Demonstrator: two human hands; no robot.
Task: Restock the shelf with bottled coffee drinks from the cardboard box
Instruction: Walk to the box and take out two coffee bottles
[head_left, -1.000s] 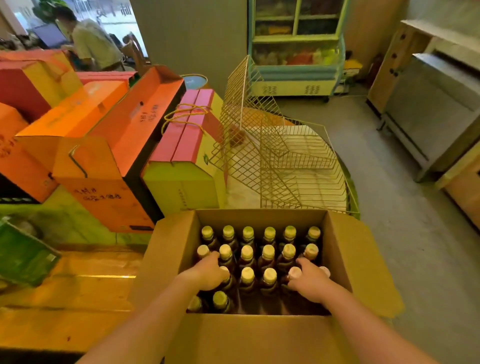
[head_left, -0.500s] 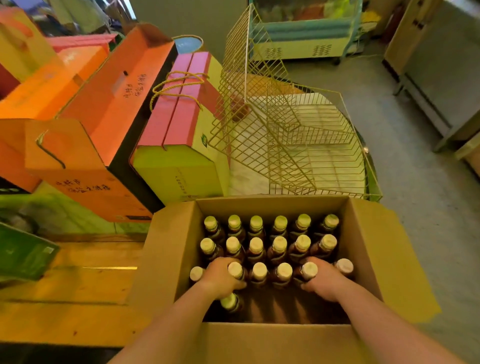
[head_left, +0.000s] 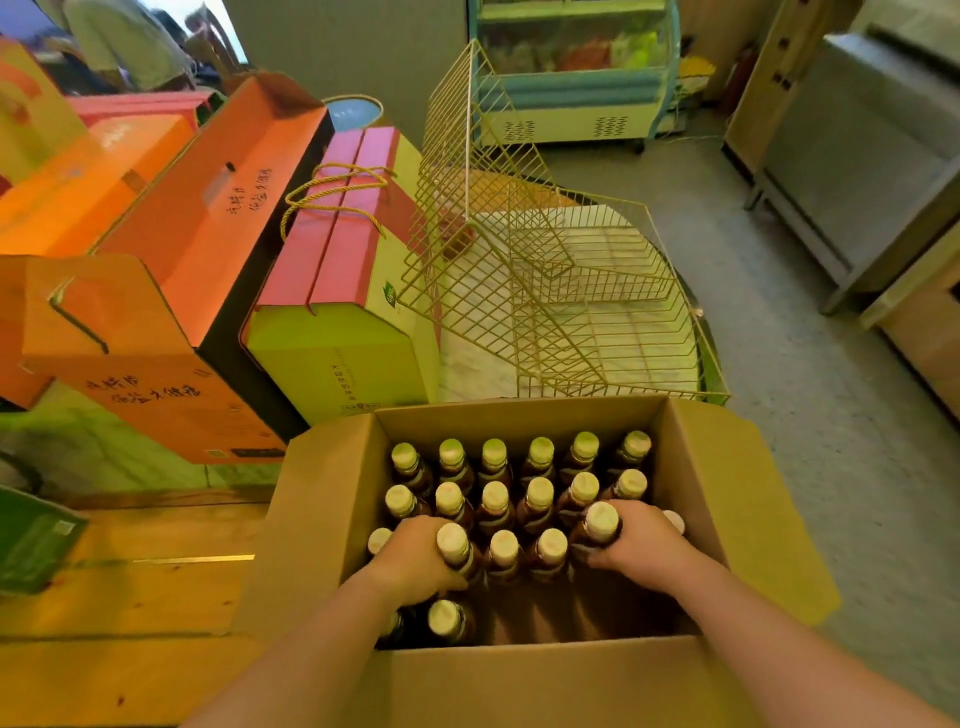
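Note:
An open cardboard box stands in front of me, holding several dark coffee bottles with pale caps in rows. My left hand is inside the box, closed around the neck of one bottle in the third row. My right hand grips another bottle, which stands slightly higher than its neighbours. The near right part of the box floor is bare. A gold wire shelf rack stands just behind the box, with nothing on its tiers.
Orange gift boxes and a pink and green one crowd the left. A wooden surface lies at lower left. A display freezer stands at the back, metal and wooden cabinets on the right. A person is at far upper left.
Both hands have closed on bottle necks; the right bottle has risen a little above its row. The camera has tilted and come closer to the box.

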